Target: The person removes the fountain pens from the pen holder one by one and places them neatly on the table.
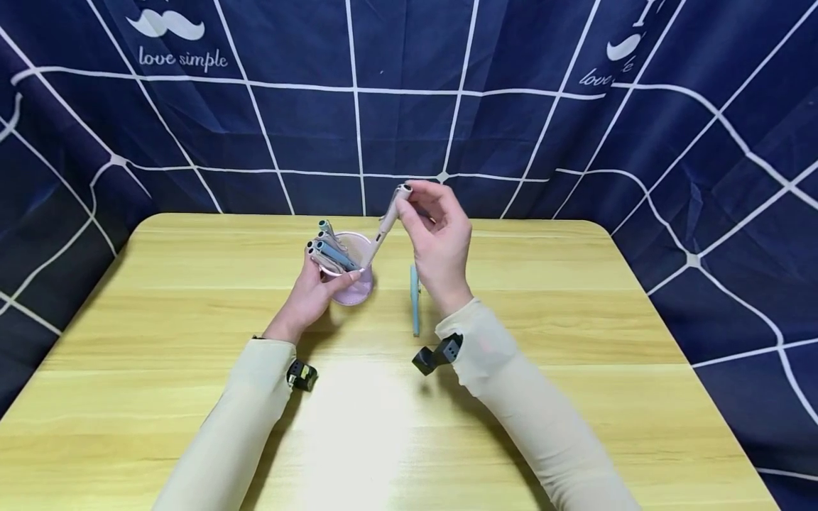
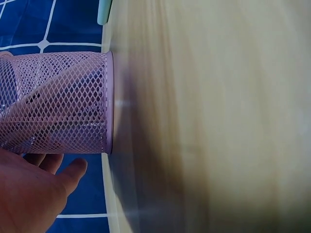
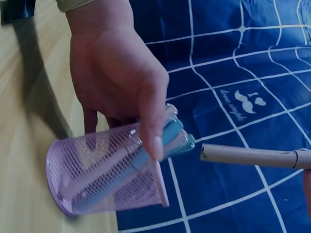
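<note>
A pink mesh pen cup (image 1: 355,289) (image 2: 63,104) (image 3: 107,174) holds several pens (image 1: 334,254) (image 3: 172,133), grey-white, blue and green-capped, leaning to its left side. My left hand (image 1: 312,292) (image 2: 34,194) (image 3: 116,68) grips the cup's left side, thumb over the rim. My right hand (image 1: 442,241) pinches a pale pen (image 1: 387,226) (image 3: 252,156) near its upper end, thumb against fingers. The pen slants down-left; its low end is just above the cup's mouth and apart from the rim in the right wrist view.
A light-blue pen (image 1: 415,301) lies on the wooden table (image 1: 549,305) right of the cup, partly beside my right wrist; a teal end (image 2: 104,12) shows in the left wrist view. A dark-blue curtain (image 1: 409,128) with white lines stands behind and at both sides.
</note>
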Action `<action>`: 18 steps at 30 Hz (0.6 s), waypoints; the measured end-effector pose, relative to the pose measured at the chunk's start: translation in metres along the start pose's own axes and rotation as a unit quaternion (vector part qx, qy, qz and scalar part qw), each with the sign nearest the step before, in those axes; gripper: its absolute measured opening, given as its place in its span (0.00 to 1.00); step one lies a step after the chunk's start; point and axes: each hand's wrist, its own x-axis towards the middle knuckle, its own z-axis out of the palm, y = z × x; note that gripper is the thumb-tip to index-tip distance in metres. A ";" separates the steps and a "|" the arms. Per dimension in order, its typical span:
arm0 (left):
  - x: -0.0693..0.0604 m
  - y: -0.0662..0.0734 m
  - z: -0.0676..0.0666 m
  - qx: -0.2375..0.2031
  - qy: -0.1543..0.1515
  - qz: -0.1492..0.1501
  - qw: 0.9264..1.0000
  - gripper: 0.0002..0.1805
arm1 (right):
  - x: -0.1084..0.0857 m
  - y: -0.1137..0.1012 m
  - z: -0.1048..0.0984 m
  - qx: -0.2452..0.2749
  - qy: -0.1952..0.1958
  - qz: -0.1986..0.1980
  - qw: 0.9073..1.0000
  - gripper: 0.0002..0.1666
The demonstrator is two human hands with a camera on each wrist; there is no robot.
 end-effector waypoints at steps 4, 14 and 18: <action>0.001 0.000 0.000 0.007 -0.001 -0.005 1.000 0.42 | 0.005 -0.003 -0.012 0.013 -0.007 0.009 1.000 0.15; 0.001 0.000 -0.003 0.010 -0.005 -0.013 1.000 0.44 | 0.013 -0.006 -0.032 0.037 -0.018 0.174 0.984 0.10; 0.001 0.001 -0.001 0.010 -0.004 -0.011 1.000 0.43 | 0.014 -0.005 -0.041 0.009 -0.023 0.213 0.977 0.11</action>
